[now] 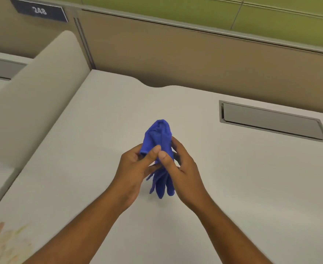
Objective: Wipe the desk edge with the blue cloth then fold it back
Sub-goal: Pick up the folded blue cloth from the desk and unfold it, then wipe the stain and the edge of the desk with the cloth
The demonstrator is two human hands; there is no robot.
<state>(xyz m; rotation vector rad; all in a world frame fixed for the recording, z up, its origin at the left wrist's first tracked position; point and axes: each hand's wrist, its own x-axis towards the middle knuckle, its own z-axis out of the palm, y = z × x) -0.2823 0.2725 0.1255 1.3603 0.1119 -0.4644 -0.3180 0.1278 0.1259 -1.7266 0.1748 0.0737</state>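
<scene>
From the head camera, both hands meet over the middle of the pale counter (233,187), holding the blue cloth (159,138) bunched and upright between them. The left hand (133,169) pinches the cloth with its thumb pressed against the near side of the fabric, and the right hand (179,165) is clamped on it the same way, thumb beside the other thumb and fingers wrapped round the far side. The top of the cloth stands up above the thumbs in a rounded hump, and its loose ends hang below the hands in several folds; whether they touch the counter I cannot tell.

Held gathered like this, in the air and not spread flat, the cloth looks as if it is being sorted out, most likely so that corners or an edge can be found for a fold or a firmer wiping pad. That is a judgement only.

Well to the right of the hands a grey cable flap (271,121) is set into the counter. A tan partition (175,54) stands behind, and a rounded beige divider (34,98) runs along the left side. Faint orange smudges (2,239) mark the near left corner.
</scene>
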